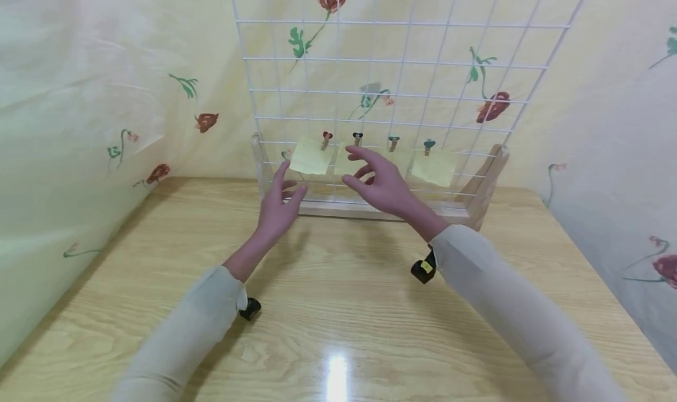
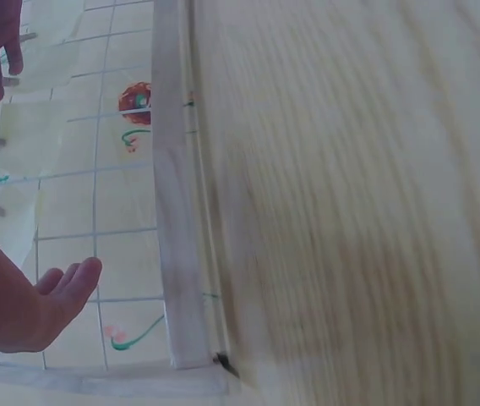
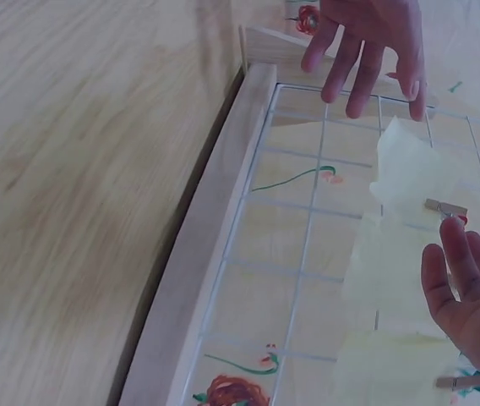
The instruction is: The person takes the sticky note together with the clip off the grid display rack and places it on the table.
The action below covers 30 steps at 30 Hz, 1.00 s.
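Note:
Several pale yellow paper notes hang in a row on a white wire grid, each under a small wooden clothespin with a heart on top. My left hand is raised just below the leftmost note, fingers extended and holding nothing. That note's clothespin has a red heart. In front of the middle notes, my right hand hovers with loosely bent fingers, also holding nothing, close below the dark-hearted clothespin. It partly hides those notes. The rightmost note hangs under a teal-hearted clothespin.
A wooden stand holds the grid upright at the back of the wood-grain table. Flower-printed sheeting covers the walls behind and at both sides. Black wrist cameras sit under the sleeves.

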### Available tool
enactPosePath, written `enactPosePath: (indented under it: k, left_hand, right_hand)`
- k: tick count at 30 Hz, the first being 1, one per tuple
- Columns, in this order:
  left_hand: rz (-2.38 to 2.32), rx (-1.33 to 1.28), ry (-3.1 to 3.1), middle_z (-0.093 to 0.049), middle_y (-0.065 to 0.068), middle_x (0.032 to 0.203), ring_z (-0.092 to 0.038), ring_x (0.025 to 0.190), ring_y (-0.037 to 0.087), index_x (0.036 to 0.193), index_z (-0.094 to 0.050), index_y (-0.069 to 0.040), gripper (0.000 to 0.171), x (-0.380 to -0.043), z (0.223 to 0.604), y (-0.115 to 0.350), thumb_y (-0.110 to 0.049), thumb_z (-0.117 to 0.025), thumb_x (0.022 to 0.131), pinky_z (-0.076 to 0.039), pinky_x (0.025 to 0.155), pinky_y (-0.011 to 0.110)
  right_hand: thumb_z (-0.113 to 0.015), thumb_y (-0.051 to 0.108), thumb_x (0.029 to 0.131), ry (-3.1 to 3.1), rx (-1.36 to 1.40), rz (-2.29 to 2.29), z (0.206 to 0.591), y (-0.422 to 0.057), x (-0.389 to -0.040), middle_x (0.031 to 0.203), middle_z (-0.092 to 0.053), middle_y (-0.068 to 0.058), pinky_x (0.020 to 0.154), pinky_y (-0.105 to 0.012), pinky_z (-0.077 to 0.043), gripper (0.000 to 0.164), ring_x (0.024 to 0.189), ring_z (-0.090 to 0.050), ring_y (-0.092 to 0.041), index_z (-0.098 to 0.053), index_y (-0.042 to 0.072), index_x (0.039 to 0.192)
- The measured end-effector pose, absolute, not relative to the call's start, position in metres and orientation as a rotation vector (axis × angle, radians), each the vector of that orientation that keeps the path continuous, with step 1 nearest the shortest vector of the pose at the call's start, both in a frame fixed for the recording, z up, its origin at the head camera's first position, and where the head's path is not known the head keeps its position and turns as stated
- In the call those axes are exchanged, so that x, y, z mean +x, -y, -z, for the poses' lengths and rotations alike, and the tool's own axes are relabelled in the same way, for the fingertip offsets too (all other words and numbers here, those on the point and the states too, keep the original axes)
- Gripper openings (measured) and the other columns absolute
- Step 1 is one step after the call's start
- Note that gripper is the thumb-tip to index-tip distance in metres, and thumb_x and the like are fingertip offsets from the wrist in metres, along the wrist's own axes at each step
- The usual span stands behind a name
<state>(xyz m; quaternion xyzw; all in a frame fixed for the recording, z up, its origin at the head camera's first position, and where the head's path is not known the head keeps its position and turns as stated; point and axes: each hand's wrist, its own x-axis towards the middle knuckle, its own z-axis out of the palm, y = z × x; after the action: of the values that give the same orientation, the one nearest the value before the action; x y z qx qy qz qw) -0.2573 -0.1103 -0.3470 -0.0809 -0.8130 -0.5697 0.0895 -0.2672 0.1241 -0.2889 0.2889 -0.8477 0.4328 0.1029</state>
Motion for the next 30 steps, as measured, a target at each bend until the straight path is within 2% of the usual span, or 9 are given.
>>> enactPosePath:
  k: [6, 9, 16, 20, 25, 30]
  left_hand:
    - [1.813, -0.087, 2.356, -0.05, 0.014, 0.135, -0.056, 0.117, 0.031, 0.151, -0.014, -0.042, 0.068, -0.259, 0.345, 0.109, -0.04, -0.054, 0.097, -0.053, 0.088, 0.043]
    - [1.871, -0.062, 2.306, -0.053, 0.014, 0.13, -0.057, 0.115, 0.035, 0.152, -0.013, -0.04, 0.068, -0.261, 0.345, 0.106, -0.037, -0.054, 0.097, -0.053, 0.087, 0.045]
    - [1.995, -0.039, 2.218, -0.056, 0.012, 0.124, -0.058, 0.112, 0.038, 0.154, -0.014, -0.035, 0.07, -0.267, 0.344, 0.101, -0.036, -0.055, 0.097, -0.051, 0.088, 0.052]
    - [2.046, -0.026, 2.191, -0.056, 0.015, 0.129, -0.056, 0.115, 0.035, 0.154, -0.014, -0.03, 0.07, -0.27, 0.345, 0.099, -0.038, -0.054, 0.098, -0.05, 0.092, 0.049]
    - [2.116, 0.016, 2.143, -0.053, 0.016, 0.135, -0.055, 0.118, 0.033, 0.154, -0.016, -0.029, 0.066, -0.274, 0.346, 0.096, -0.039, -0.052, 0.099, -0.052, 0.092, 0.043]
    - [2.2, 0.078, 2.01, -0.057, 0.014, 0.128, -0.058, 0.114, 0.032, 0.15, -0.023, -0.027, 0.06, -0.278, 0.346, 0.088, -0.033, -0.053, 0.099, -0.053, 0.091, 0.043]
  right_hand:
    - [-0.064, 0.021, 0.093, 2.502, 0.848, -1.28, 0.284, -0.105, -0.274, 0.131, -0.056, -0.016, 0.074, -0.037, -0.055, 0.055, 0.088, -0.063, -0.024, -0.043, 0.01, 0.143]
    - [-0.063, 0.02, 0.093, 2.501, 0.845, -1.265, 0.279, -0.096, -0.277, 0.128, -0.058, -0.015, 0.076, -0.036, -0.055, 0.054, 0.086, -0.064, -0.024, -0.044, 0.01, 0.143]
    - [-0.062, 0.019, 0.093, 2.542, 0.796, -1.257, 0.27, -0.086, -0.285, 0.122, -0.062, -0.012, 0.066, -0.034, -0.055, 0.051, 0.079, -0.065, -0.022, -0.046, 0.016, 0.141]
    - [-0.061, 0.019, 0.093, 2.59, 0.763, -1.202, 0.269, -0.084, -0.292, 0.113, -0.067, -0.009, 0.065, -0.031, -0.054, 0.05, 0.073, -0.065, -0.02, -0.046, 0.016, 0.141]
    - [-0.058, 0.02, 0.094, 2.644, 0.733, -1.114, 0.266, -0.082, -0.299, 0.107, -0.069, -0.008, 0.06, -0.029, -0.051, 0.054, 0.071, -0.065, -0.02, -0.041, 0.015, 0.145]
    - [-0.057, 0.02, 0.093, 2.684, 0.711, -1.03, 0.26, -0.08, -0.305, 0.106, -0.07, -0.01, 0.058, -0.028, -0.049, 0.058, 0.067, -0.064, -0.02, -0.038, 0.013, 0.147]
